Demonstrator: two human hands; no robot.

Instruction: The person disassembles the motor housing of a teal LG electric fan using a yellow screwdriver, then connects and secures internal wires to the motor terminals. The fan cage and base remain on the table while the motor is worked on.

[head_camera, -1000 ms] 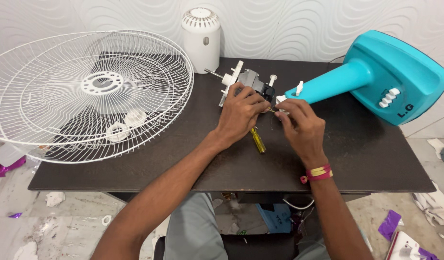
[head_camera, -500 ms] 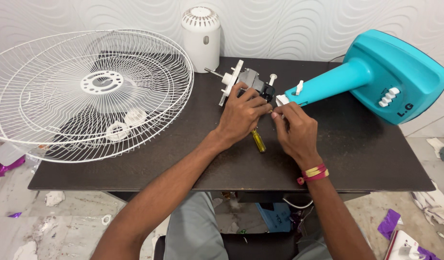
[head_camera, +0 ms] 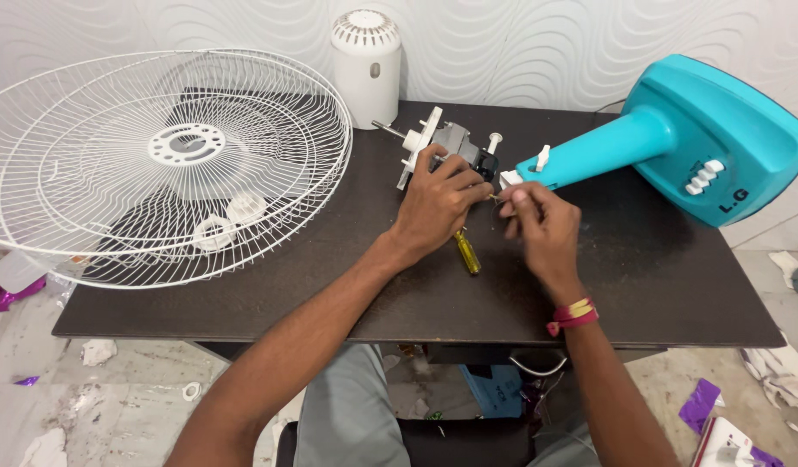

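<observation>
A bare fan motor (head_camera: 451, 143) with a white front plate and a steel shaft lies on the dark table (head_camera: 347, 285), joined to the neck of a teal fan stand (head_camera: 676, 143). My left hand (head_camera: 438, 201) grips the motor's body from the near side. My right hand (head_camera: 541, 227) pinches a small part, too small to identify, right beside the motor's rear end and the left hand's fingertips. A yellow-handled screwdriver (head_camera: 466, 252) lies on the table under my hands.
A white wire fan guard (head_camera: 157, 164) covers the table's left half, overhanging the edge, with two white plastic nuts (head_camera: 230, 218) under it. A white motor cover (head_camera: 366, 56) stands at the back by the wall. Torn wrapping litters the floor.
My right hand has drawn slightly back from the motor toward me. The left hand stays on the motor.
</observation>
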